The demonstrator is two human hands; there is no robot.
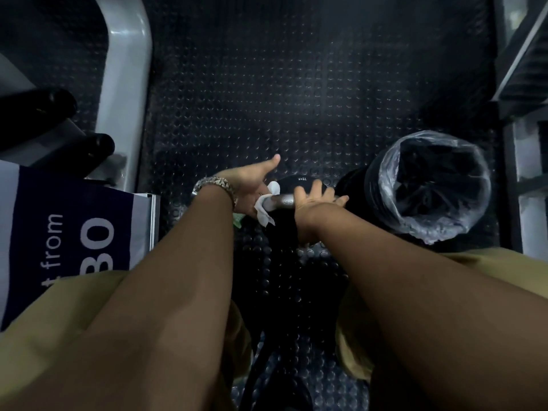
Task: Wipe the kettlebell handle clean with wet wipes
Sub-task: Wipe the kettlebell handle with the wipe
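A black kettlebell stands on the studded rubber floor between my forearms, its silver handle lying crosswise. My left hand, with a metal watch on the wrist, holds a white wet wipe wrapped round the left end of the handle, thumb pointing up and away. The fingers of that hand are hidden under the wipe and handle. My right hand grips the right part of the handle from above, fingers curled over it.
A black bin with a clear plastic liner stands just right of the kettlebell. A blue and white sign lies at the left, beside a grey machine frame. Something green peeks out under my left wrist.
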